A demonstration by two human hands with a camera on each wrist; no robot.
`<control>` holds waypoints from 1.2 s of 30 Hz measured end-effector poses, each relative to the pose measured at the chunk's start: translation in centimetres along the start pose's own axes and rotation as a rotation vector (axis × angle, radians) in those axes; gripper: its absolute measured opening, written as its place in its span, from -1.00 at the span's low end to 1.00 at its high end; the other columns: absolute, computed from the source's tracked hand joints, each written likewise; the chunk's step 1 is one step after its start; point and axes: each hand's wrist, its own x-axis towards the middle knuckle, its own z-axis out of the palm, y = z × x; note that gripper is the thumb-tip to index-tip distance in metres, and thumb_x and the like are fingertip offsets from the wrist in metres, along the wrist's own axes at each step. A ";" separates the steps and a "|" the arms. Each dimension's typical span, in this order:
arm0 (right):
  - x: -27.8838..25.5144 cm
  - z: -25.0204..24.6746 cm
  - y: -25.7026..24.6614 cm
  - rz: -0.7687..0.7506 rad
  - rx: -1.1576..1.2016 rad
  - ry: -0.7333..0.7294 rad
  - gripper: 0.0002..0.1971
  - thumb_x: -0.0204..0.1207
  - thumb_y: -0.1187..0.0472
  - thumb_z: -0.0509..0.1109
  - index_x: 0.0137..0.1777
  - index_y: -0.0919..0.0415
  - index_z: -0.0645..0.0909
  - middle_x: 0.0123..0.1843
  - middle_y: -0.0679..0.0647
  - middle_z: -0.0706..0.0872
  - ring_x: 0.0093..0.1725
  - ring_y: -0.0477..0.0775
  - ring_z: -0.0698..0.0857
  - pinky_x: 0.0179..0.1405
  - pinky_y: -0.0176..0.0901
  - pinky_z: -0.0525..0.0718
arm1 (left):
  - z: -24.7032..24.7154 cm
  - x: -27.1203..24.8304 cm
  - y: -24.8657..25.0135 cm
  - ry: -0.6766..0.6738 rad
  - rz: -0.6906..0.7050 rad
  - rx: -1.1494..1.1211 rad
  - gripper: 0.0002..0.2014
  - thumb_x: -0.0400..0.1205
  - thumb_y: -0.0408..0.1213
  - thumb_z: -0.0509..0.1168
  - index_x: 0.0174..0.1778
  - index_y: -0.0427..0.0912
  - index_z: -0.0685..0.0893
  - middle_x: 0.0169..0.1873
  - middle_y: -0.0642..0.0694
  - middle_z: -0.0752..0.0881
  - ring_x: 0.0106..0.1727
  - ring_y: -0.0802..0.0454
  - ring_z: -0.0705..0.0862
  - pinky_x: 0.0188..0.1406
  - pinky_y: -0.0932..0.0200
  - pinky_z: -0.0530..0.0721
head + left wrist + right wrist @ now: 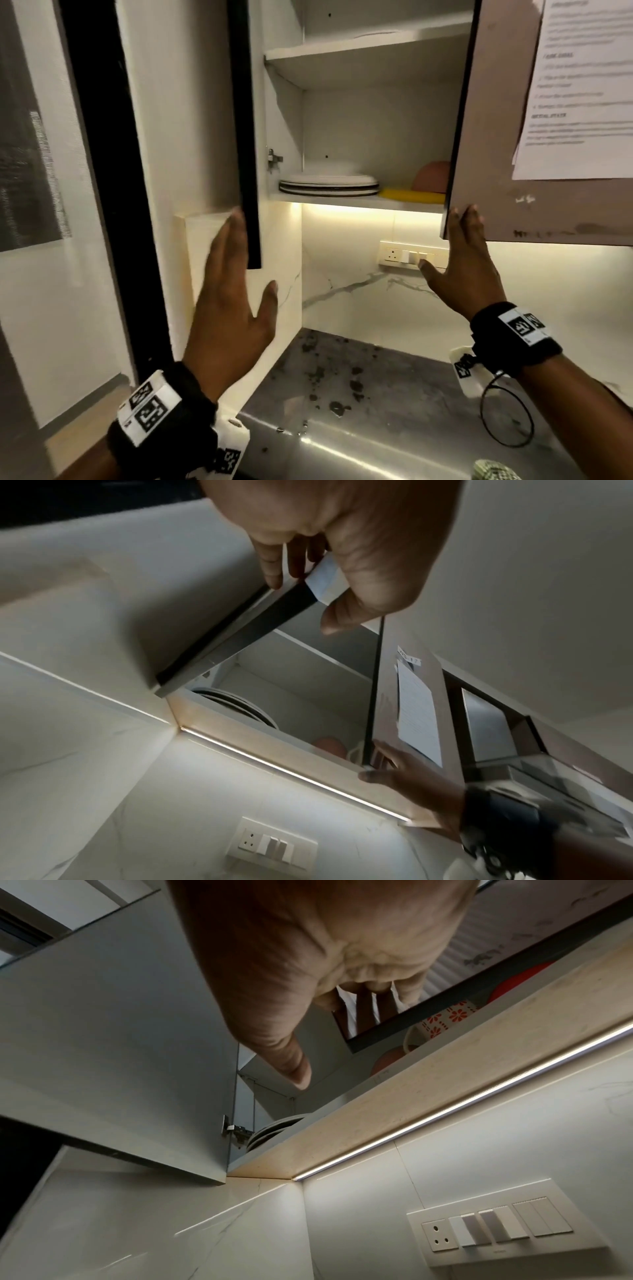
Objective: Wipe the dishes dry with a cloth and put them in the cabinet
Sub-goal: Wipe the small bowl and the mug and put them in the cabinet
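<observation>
Holding the cabinet point(359, 202) doors point(496, 154), dishes stowed.
Left hand point(229, 301) and right hand point(462, 267) press straight, closed-together fingers on the doors, thumbs spread; stacked plates point(329, 183) sit on the cabinet's bottom shelf, so probably only closing remains.

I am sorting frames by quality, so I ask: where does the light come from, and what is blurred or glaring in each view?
Head: a warm strip under the cabinet lights the wall, the counter shows glare, the paper has blurred text. Left wrist: the wristband by the right hand is smeared. Right wrist: the strip glares white; the switches are sharp.
</observation>
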 end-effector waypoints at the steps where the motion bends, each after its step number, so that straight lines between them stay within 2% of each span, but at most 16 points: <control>1: 0.2 0.1 0.1 -0.008 -0.023 0.000 0.11 0.57 -0.03 0.60 0.88 0.13 -0.11 0.91 0.16 -0.19 0.88 0.20 -0.13 0.83 0.20 0.17 | 1.0 0.2 0.3 -0.028 0.054 -0.020 -0.07 0.69 -0.40 0.43 0.87 -0.18 -0.02 0.85 -0.04 0.07 0.85 -0.01 0.11 0.78 -0.19 0.31; 3: 0.5 0.1 0.6 -0.029 -0.070 0.000 0.09 0.57 -0.02 0.60 0.88 0.13 -0.07 0.91 0.17 -0.14 0.88 0.21 -0.08 0.83 0.18 0.18 | 3.1 0.8 0.9 -0.097 0.127 -0.056 -0.10 0.70 -0.39 0.42 0.86 -0.22 0.01 0.86 -0.07 0.07 0.86 0.02 0.07 0.82 0.00 0.20; 6: 1.0 -0.1 1.9 -0.082 -0.176 0.009 0.07 0.54 0.04 0.62 0.89 0.10 0.00 0.91 0.16 -0.05 0.87 0.28 0.00 0.83 0.21 0.18 | 6.6 1.9 1.8 -0.211 0.176 -0.091 -0.09 0.73 -0.28 0.43 0.88 -0.13 -0.02 0.87 0.03 -0.02 0.86 0.10 0.01 0.78 0.30 0.10; 8: 1.3 -0.1 2.7 -0.142 -0.261 0.005 0.07 0.49 0.08 0.63 0.88 0.11 0.04 0.91 0.17 -0.01 0.87 0.33 0.00 0.82 0.28 0.18 | 8.7 2.7 2.0 -0.254 0.209 -0.084 -0.06 0.73 -0.19 0.44 0.88 -0.08 -0.06 0.87 0.10 -0.10 0.87 0.10 -0.04 0.75 0.24 0.20; 11: 1.9 -0.2 4.2 -0.213 -0.329 -0.011 0.07 0.46 0.10 0.62 0.88 0.09 0.06 0.91 0.13 -0.02 0.88 0.33 -0.06 0.80 0.40 0.17 | 12.3 4.1 2.5 -0.281 0.243 -0.049 -0.03 0.73 -0.04 0.42 0.88 -0.03 -0.11 0.86 0.15 -0.20 0.87 0.08 -0.12 0.72 -0.01 0.39; 14: 2.9 -0.2 6.4 -0.286 -0.378 -0.014 0.05 0.51 0.07 0.58 0.89 0.06 0.03 0.92 0.09 -0.08 0.88 0.31 -0.13 0.82 0.38 0.10 | 16.6 5.0 3.4 -0.273 0.229 -0.010 0.00 0.71 0.02 0.42 0.88 -0.03 -0.14 0.86 0.11 -0.23 0.87 0.05 -0.19 0.71 -0.21 0.44; 18: 4.2 0.5 9.0 -0.358 -0.412 -0.026 0.05 0.58 0.00 0.52 0.90 0.02 -0.10 0.91 0.06 -0.20 0.88 0.25 -0.24 0.84 0.37 0.02 | 21.7 6.1 3.7 -0.221 0.218 0.054 0.00 0.69 0.06 0.42 0.88 -0.06 -0.09 0.87 0.04 -0.17 0.88 -0.01 -0.16 0.74 -0.06 0.25; 20: 4.6 1.0 9.5 -0.379 -0.413 -0.018 0.04 0.59 -0.03 0.51 0.90 0.02 -0.10 0.91 0.06 -0.21 0.87 0.25 -0.25 0.83 0.38 0.02 | 23.1 6.7 3.5 -0.218 0.228 0.074 -0.01 0.68 0.09 0.41 0.88 -0.03 -0.08 0.87 0.02 -0.14 0.88 -0.03 -0.13 0.72 -0.10 0.31; 24: 5.4 2.1 10.3 -0.380 -0.400 -0.002 0.03 0.59 -0.05 0.50 0.90 0.04 -0.07 0.91 0.09 -0.20 0.87 0.26 -0.25 0.82 0.42 0.01 | 26.0 8.2 3.6 -0.226 0.256 0.121 -0.04 0.67 0.10 0.36 0.88 -0.01 -0.07 0.88 -0.01 -0.09 0.88 -0.06 -0.10 0.67 -0.36 0.46; 27: 6.0 2.7 10.8 -0.382 -0.391 0.002 0.01 0.60 -0.06 0.47 0.90 0.07 -0.06 0.91 0.10 -0.18 0.88 0.27 -0.24 0.82 0.42 0.02 | 28.0 9.1 3.6 -0.252 0.251 0.178 -0.02 0.66 0.11 0.35 0.88 -0.01 -0.07 0.88 -0.04 -0.08 0.88 -0.08 -0.11 0.62 -0.36 0.52; 31: 6.6 3.2 11.6 -0.391 -0.399 0.007 0.01 0.60 -0.03 0.48 0.90 0.10 -0.06 0.91 0.10 -0.18 0.88 0.26 -0.23 0.82 0.41 0.01 | 30.0 10.2 3.3 -0.296 0.258 0.246 0.04 0.64 0.05 0.45 0.88 -0.04 -0.10 0.87 -0.01 -0.16 0.88 -0.05 -0.19 0.60 -0.28 0.58; 36: 7.4 3.6 12.5 -0.399 -0.413 -0.006 0.03 0.59 -0.01 0.51 0.90 0.12 -0.07 0.91 0.11 -0.16 0.88 0.26 -0.20 0.83 0.39 0.01 | 32.6 11.6 3.1 -0.335 0.254 0.284 0.09 0.63 0.04 0.47 0.88 -0.02 -0.16 0.87 -0.01 -0.22 0.87 -0.05 -0.24 0.64 -0.28 0.53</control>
